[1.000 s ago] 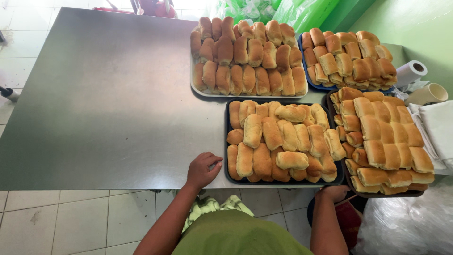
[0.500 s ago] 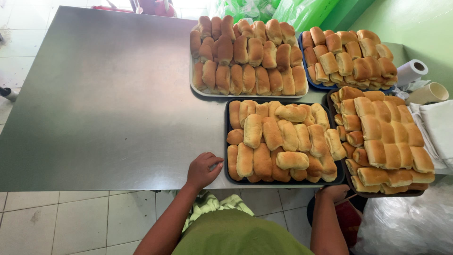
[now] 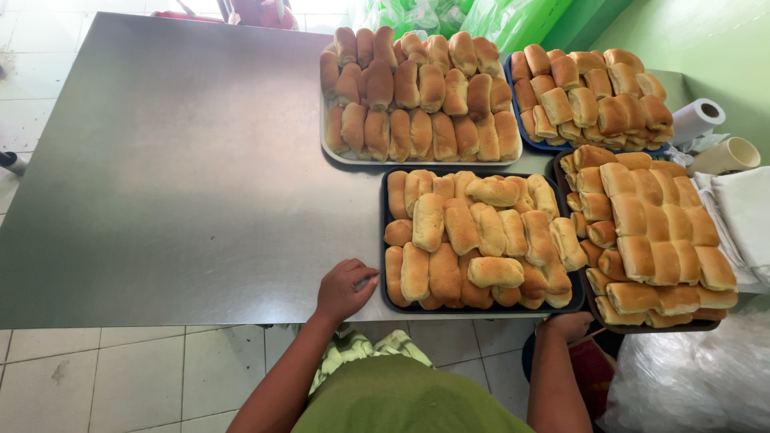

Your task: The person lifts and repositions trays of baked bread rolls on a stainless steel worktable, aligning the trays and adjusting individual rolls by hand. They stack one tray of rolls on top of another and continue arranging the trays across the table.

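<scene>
My left hand [image 3: 343, 289] rests on the steel table [image 3: 176, 184] at its near edge, fingertips touching the left rim of a black tray [image 3: 383, 240] piled with golden bread rolls [image 3: 473, 236]. The fingers are loosely curled and hold nothing. My right hand [image 3: 568, 324] is below the table's near edge under the tray's right corner, partly hidden; I cannot see whether it grips anything.
Three more trays of rolls stand on the table: a white one [image 3: 417, 88] at the back, a blue one [image 3: 589, 92] at the back right, a dark one [image 3: 650, 232] at the right. A paper roll [image 3: 696, 119], cup [image 3: 726, 155], cloths and plastic bags [image 3: 698, 377] lie rightward.
</scene>
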### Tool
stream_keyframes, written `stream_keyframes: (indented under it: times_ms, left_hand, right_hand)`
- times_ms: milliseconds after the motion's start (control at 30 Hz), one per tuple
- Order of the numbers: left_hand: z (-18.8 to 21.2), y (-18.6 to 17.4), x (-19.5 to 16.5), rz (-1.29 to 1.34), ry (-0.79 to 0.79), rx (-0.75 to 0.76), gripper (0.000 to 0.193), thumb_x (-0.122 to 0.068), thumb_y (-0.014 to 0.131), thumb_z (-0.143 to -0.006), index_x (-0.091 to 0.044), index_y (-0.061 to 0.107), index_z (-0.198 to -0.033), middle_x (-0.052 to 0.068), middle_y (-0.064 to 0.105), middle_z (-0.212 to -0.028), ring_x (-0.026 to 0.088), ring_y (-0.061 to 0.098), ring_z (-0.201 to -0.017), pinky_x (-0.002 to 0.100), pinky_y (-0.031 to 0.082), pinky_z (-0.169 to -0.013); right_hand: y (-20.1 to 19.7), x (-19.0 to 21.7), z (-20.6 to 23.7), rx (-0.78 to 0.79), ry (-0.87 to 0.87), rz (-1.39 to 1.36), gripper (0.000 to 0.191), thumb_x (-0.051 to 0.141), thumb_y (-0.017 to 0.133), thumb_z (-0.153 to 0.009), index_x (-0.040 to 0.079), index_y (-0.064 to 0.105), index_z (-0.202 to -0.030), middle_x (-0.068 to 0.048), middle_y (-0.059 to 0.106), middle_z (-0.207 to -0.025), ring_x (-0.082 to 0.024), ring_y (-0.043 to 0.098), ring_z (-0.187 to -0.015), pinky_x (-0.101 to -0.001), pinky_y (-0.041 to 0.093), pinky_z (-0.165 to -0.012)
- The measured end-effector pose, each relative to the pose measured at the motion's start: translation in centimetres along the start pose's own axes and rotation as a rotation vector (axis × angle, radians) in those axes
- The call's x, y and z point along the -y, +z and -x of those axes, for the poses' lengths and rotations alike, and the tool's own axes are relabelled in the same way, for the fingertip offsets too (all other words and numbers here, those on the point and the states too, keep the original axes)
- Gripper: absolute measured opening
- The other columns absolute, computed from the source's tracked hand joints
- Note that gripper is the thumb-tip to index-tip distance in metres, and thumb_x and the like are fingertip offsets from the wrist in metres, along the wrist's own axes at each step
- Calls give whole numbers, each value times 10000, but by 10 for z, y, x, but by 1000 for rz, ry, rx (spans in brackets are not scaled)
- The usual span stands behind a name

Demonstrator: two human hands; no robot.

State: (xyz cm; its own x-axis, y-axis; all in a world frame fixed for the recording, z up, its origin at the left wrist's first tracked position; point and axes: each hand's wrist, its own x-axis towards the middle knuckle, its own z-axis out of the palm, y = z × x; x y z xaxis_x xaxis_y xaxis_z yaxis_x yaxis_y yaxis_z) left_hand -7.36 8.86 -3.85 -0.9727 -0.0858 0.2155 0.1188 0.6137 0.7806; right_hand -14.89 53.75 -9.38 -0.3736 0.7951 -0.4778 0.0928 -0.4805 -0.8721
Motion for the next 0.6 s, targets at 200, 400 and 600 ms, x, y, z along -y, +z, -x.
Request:
stream_keyframes:
  times_ms: [200,400,600]
  left_hand:
    - [1,2,-1,4,-32,25,128,-234,727,-835,-156,794,-910,-10,693,-835,196,667,-811,359,539,-678]
    - [1,3,2,16,-5,2,127,-232,726,-838,-151,792,-911,-5,694,-843,197,670,-826,358,543,-687]
    - [4,6,-1,16,-39,25,128,-233,722,-841,-156,796,-912,-5,694,-833,195,668,-815,357,540,-679]
  right_hand:
    - [-1,2,-3,-39,27,66,608,451,244,-1007,121,474,-1462,-98,578,-1392,-272,658,-1135,-433,588,-899]
    - [1,1,-7,-56,28,101,624,456,237,-1012,116,507,-1460,-94,614,-1383,-270,675,-1108,-426,578,-880]
    - [-4,2,-7,-42,6,84,621,463,237,-1014,125,460,-1486,-96,565,-1418,-278,652,-1155,-437,577,-918]
